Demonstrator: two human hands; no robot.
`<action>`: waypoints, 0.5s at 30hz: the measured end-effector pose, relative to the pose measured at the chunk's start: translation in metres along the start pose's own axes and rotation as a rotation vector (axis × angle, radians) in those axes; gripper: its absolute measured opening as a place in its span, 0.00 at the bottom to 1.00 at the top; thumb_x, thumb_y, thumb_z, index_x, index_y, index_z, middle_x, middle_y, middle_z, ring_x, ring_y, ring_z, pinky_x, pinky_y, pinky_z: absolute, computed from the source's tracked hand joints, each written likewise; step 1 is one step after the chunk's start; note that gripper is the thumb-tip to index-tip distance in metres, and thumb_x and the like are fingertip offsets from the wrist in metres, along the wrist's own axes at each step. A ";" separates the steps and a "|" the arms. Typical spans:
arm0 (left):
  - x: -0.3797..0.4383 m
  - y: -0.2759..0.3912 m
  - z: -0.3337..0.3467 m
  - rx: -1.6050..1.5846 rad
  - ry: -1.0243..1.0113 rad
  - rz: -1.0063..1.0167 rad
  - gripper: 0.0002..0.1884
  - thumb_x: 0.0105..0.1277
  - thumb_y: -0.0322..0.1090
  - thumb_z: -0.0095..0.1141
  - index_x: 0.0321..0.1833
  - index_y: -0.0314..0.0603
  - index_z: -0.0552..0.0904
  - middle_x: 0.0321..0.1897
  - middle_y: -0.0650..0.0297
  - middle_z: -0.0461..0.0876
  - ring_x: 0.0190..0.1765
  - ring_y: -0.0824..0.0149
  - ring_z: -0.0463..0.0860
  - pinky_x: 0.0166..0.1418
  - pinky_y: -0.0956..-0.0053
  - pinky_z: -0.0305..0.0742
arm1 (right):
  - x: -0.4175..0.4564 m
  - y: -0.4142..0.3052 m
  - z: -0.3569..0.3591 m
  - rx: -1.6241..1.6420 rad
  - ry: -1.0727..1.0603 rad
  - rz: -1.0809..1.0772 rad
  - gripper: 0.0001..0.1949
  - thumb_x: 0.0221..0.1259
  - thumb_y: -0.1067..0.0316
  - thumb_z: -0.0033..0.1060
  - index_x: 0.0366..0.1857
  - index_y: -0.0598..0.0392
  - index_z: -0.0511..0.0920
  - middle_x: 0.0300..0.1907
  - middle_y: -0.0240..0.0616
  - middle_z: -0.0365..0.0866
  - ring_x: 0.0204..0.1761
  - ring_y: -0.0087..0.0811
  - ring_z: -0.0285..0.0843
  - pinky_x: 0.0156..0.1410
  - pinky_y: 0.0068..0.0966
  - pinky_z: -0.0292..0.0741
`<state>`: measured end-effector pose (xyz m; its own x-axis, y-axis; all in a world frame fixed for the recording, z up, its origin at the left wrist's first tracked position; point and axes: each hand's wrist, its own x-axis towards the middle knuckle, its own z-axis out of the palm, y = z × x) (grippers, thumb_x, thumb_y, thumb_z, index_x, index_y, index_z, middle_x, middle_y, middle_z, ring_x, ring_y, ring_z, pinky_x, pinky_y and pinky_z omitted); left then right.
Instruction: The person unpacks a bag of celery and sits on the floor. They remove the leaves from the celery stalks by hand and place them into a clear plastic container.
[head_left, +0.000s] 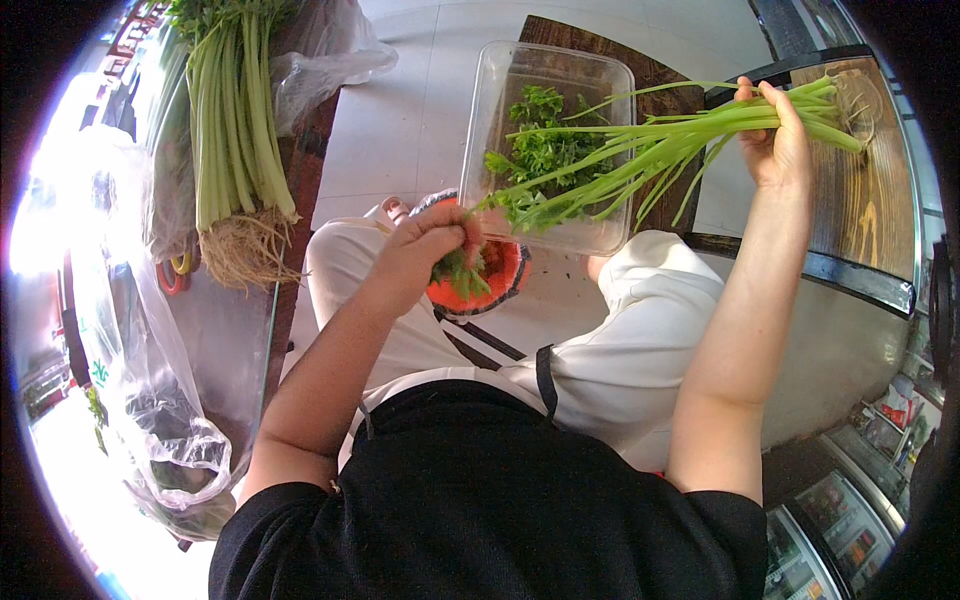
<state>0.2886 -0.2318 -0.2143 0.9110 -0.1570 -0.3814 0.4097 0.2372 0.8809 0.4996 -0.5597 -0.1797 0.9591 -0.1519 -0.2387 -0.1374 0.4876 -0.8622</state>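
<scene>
My right hand (776, 146) grips a bunch of thin green celery stalks (690, 127) near its root end. The stalks lean left over a clear plastic container (551, 244), which holds loose green leaves (551, 142). My left hand (431, 251) is closed on some celery leaves (466, 276) at the leafy end of the bunch. These leaves hang just above an orange bin (510, 289) between my knees; a plastic liner shows at its rim.
A large bundle of celery (236, 127) with roots lies on the table at left, beside plastic bags (161, 322) and red and yellow ring-shaped handles (174, 276). A wooden stool (862, 202) stands at right. Dark wood (660, 67) lies beneath the container.
</scene>
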 end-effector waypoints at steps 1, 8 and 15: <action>0.001 0.000 -0.002 0.003 0.036 -0.001 0.07 0.61 0.25 0.42 0.30 0.37 0.76 0.27 0.64 0.73 0.33 0.72 0.72 0.41 0.78 0.67 | 0.001 0.001 -0.001 -0.008 -0.041 0.006 0.09 0.55 0.72 0.59 0.37 0.61 0.71 0.37 0.49 0.81 0.34 0.33 0.83 0.25 0.14 0.73; 0.010 -0.016 -0.019 0.326 0.150 0.051 0.08 0.60 0.27 0.45 0.30 0.39 0.80 0.25 0.67 0.79 0.31 0.73 0.76 0.40 0.78 0.71 | 0.005 0.002 -0.006 0.046 -0.062 0.015 0.10 0.56 0.73 0.58 0.39 0.62 0.70 0.39 0.50 0.81 0.35 0.33 0.83 0.27 0.14 0.75; -0.010 -0.038 0.057 1.175 -0.358 0.337 0.08 0.58 0.35 0.56 0.39 0.45 0.81 0.34 0.56 0.80 0.39 0.57 0.81 0.42 0.64 0.77 | -0.001 0.004 0.007 0.034 0.006 -0.005 0.09 0.57 0.72 0.57 0.37 0.63 0.70 0.34 0.48 0.81 0.35 0.35 0.83 0.23 0.15 0.71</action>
<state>0.2607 -0.2942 -0.2281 0.8223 -0.5473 -0.1560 -0.2947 -0.6440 0.7059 0.5002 -0.5517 -0.1798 0.9583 -0.1596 -0.2369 -0.1237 0.5157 -0.8478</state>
